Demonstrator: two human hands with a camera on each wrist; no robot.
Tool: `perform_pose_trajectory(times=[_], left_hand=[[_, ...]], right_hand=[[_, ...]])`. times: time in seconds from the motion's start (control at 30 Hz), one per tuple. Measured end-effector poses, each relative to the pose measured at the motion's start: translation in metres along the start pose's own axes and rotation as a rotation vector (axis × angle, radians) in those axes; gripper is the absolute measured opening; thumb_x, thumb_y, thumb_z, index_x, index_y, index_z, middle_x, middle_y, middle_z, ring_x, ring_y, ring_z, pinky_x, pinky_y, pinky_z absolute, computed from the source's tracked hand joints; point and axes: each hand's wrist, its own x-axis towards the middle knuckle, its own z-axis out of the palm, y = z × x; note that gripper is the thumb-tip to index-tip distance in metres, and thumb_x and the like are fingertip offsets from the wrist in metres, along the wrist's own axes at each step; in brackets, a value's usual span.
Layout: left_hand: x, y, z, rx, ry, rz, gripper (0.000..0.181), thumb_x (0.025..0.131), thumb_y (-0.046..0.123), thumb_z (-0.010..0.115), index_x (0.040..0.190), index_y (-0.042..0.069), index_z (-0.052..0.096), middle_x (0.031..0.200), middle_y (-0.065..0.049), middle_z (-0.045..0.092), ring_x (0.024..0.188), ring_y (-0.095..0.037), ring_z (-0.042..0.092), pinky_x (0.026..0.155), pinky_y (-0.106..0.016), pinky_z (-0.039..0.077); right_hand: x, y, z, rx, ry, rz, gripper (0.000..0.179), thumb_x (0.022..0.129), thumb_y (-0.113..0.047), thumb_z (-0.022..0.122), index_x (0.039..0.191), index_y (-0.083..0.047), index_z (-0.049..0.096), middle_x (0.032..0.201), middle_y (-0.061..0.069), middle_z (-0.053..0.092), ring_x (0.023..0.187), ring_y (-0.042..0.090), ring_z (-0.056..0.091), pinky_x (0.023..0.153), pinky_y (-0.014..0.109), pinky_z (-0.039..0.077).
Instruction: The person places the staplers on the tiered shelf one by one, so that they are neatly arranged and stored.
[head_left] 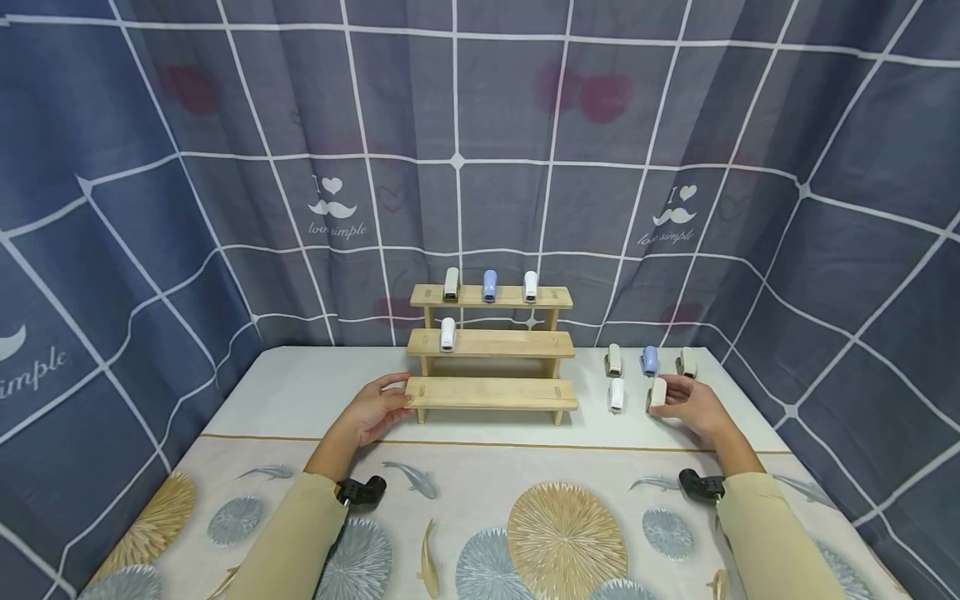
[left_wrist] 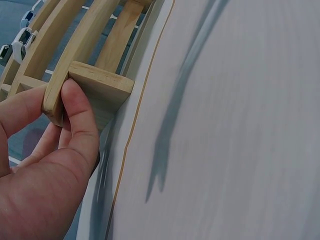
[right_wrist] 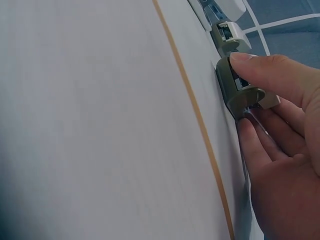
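A three-step wooden stand (head_left: 491, 392) is in the middle of the head view. My left hand (head_left: 378, 410) pinches the left end of its lowest step; the left wrist view shows the thumb and fingers about the wooden end (left_wrist: 55, 97). My right hand (head_left: 693, 407) grips a small cream and olive-green stapler (head_left: 657, 395) at the right, its green base (right_wrist: 231, 87) close to the table. Beside it is a white stapler (head_left: 616, 395). Behind are a cream stapler (head_left: 613, 360), a blue stapler (head_left: 649, 361) and another cream stapler (head_left: 686, 362).
On the top step stand a cream stapler (head_left: 451, 284), a blue stapler (head_left: 490, 286) and a white stapler (head_left: 530, 287). A white stapler (head_left: 447, 334) stands at the left of the middle step. The patterned tablecloth (head_left: 450, 467) meets a blue checked curtain (head_left: 405, 200) behind.
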Motion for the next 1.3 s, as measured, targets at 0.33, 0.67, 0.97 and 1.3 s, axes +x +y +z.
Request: perform_pose_trajectory(times=[0.33,0.67,0.97,1.3], left_hand=[[0.001,0.000,-0.002,0.007,0.002,-0.008,0.070,0.096,-0.010,0.058,0.158,-0.004,0.026,0.106,-0.007,0.065,0.086,-0.012,0.069,0.077,-0.021,0.062],[0.001,-0.001,-0.002,0.005,-0.002,-0.009,0.069,0.096,-0.010,0.058,0.158,-0.004,0.026,0.103,-0.005,0.065,0.085,-0.012,0.069,0.076,-0.022,0.062],[0.000,0.000,-0.002,0.003,-0.005,-0.006,0.069,0.096,-0.010,0.057,0.157,-0.004,0.027,0.102,-0.004,0.065,0.085,-0.012,0.069,0.076,-0.021,0.062],[-0.001,0.001,-0.002,-0.010,-0.015,-0.003,0.070,0.096,-0.010,0.058,0.157,-0.004,0.026,0.101,-0.004,0.065,0.084,-0.012,0.068,0.075,-0.020,0.062]], right_hand=[[-0.007,-0.002,0.001,-0.044,0.003,-0.044,0.086,0.081,-0.015,0.088,0.147,0.012,0.042,0.144,0.036,0.051,0.132,0.048,0.054,0.086,0.006,0.051],[-0.021,-0.013,0.008,0.049,-0.009,-0.080,0.086,0.082,-0.013,0.087,0.151,0.007,0.040,0.146,0.034,0.049,0.119,0.029,0.067,0.082,0.013,0.057],[-0.038,-0.025,0.022,0.216,-0.021,-0.129,0.085,0.082,-0.004,0.084,0.151,0.009,0.037,0.142,0.026,0.051,0.101,-0.006,0.064,0.082,0.018,0.060],[-0.050,-0.041,0.038,0.271,-0.008,-0.145,0.084,0.079,-0.001,0.086,0.149,0.008,0.041,0.123,-0.008,0.060,0.102,-0.001,0.066,0.083,0.018,0.060]])
